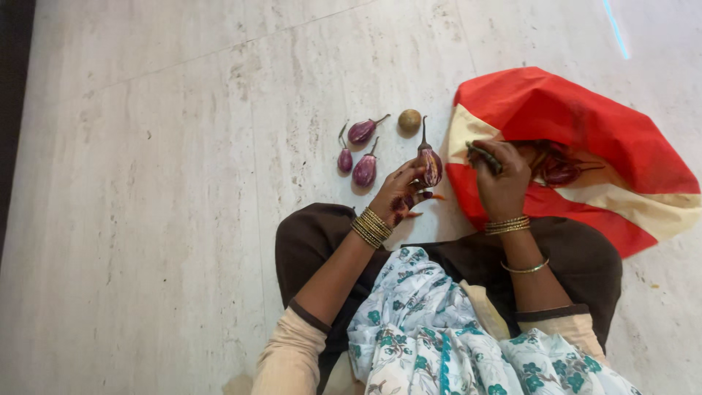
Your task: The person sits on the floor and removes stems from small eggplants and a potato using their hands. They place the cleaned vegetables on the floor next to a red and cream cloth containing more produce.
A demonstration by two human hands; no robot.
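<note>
My left hand holds a small purple striped eggplant upright by its body, stem pointing away. My right hand grips a dark green slender vegetable, at the mouth of a red and cream cloth bag. Three more small purple eggplants lie on the pale stone floor just left of my left hand. A round brownish-green vegetable sits behind them. Dark reddish vegetables show inside the bag's opening.
I sit on the floor with a brown garment over my legs and a white floral cloth in my lap. A dark strip runs along the far left edge.
</note>
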